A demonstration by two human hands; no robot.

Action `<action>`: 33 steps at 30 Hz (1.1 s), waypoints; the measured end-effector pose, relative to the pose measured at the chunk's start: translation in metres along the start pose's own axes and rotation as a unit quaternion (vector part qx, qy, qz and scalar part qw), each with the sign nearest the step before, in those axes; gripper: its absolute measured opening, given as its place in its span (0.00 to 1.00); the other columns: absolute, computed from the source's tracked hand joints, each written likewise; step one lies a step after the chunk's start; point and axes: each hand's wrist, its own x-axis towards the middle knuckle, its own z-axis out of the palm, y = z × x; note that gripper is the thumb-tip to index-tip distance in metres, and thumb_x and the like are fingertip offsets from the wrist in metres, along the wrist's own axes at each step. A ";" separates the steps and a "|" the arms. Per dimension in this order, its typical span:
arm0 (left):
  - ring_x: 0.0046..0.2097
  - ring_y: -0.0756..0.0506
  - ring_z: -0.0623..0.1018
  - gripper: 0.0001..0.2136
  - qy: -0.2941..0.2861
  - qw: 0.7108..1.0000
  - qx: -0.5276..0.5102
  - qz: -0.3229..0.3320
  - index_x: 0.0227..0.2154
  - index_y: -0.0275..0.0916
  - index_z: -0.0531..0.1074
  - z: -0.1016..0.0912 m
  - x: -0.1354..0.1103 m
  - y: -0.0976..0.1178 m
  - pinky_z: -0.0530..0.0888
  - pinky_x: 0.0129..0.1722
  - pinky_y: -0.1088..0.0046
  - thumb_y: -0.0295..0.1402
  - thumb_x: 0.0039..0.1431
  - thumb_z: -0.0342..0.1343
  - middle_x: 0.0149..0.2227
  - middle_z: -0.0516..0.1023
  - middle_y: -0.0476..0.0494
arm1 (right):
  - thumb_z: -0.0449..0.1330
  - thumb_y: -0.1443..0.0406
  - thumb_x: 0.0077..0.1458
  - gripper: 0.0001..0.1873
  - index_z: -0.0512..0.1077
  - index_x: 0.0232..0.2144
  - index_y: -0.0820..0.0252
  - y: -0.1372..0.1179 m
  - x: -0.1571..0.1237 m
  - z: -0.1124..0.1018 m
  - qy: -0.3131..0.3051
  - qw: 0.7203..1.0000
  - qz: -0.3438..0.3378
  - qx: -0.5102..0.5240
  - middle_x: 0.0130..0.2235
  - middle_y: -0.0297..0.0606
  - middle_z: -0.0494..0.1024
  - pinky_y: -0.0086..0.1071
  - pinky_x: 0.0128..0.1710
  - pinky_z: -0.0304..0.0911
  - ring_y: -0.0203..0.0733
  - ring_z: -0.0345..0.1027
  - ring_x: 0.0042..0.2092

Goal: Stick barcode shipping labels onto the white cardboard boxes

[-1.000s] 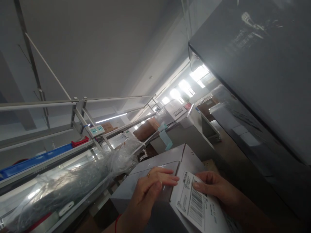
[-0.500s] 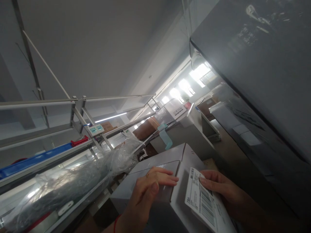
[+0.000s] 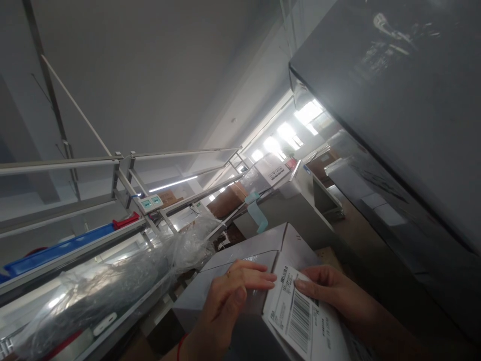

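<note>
A grey cardboard box (image 3: 259, 245) sits low in the middle of the view. My left hand (image 3: 229, 296) lies flat on its top, fingers stretched out and together, near the box's edge. My right hand (image 3: 330, 293) presses a white shipping label (image 3: 300, 321) with a barcode onto the box's right face, its fingers lying over the label's upper edge. The lower part of the label runs out of view at the bottom.
A long roll wrapped in clear plastic (image 3: 97, 291) lies on the metal rack (image 3: 124, 175) to the left, with a blue bin (image 3: 56, 248) above it. Cardboard boxes (image 3: 225, 200) and grey machines (image 3: 300, 195) stand behind. A large dark panel (image 3: 406, 110) fills the right.
The label swung away to the right and tilted half a second ago; now it lies back against the box face under my right fingers. My left hand has stayed on the box top.
</note>
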 end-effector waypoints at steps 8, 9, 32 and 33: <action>0.55 0.46 0.73 0.21 -0.013 1.000 0.007 0.011 0.47 0.42 0.78 0.000 0.003 0.000 0.68 0.55 0.70 0.42 0.72 0.40 0.47 0.82 0.47 | 0.72 0.46 0.40 0.29 0.77 0.26 0.69 0.000 0.001 -0.001 0.019 1.000 0.008 -0.019 0.26 0.41 0.76 0.23 0.25 0.52 0.31 0.63 0.26; 0.55 0.46 0.73 0.21 -0.012 1.000 0.008 0.011 0.46 0.42 0.78 0.000 0.003 0.000 0.68 0.55 0.70 0.43 0.72 0.40 0.47 0.82 0.46 | 0.72 0.46 0.41 0.29 0.77 0.27 0.69 0.001 0.001 -0.002 0.023 0.999 0.006 -0.022 0.26 0.41 0.76 0.23 0.25 0.53 0.31 0.64 0.26; 0.54 0.42 0.76 0.21 -0.093 0.981 0.128 0.114 0.49 0.35 0.76 0.002 0.026 0.004 0.73 0.55 0.62 0.41 0.71 0.41 0.48 0.82 0.37 | 0.72 0.43 0.37 0.31 0.71 0.22 0.67 -0.003 -0.003 0.005 0.063 0.995 0.012 -0.071 0.23 0.32 0.66 0.27 0.25 0.44 0.29 0.54 0.25; 0.53 0.42 0.77 0.21 -0.101 0.976 0.143 0.127 0.48 0.34 0.76 0.002 0.028 0.004 0.74 0.54 0.62 0.41 0.71 0.42 0.47 0.82 0.36 | 0.72 0.43 0.37 0.32 0.71 0.22 0.67 -0.004 -0.003 0.006 0.061 0.995 0.013 -0.074 0.22 0.32 0.66 0.27 0.25 0.44 0.29 0.53 0.25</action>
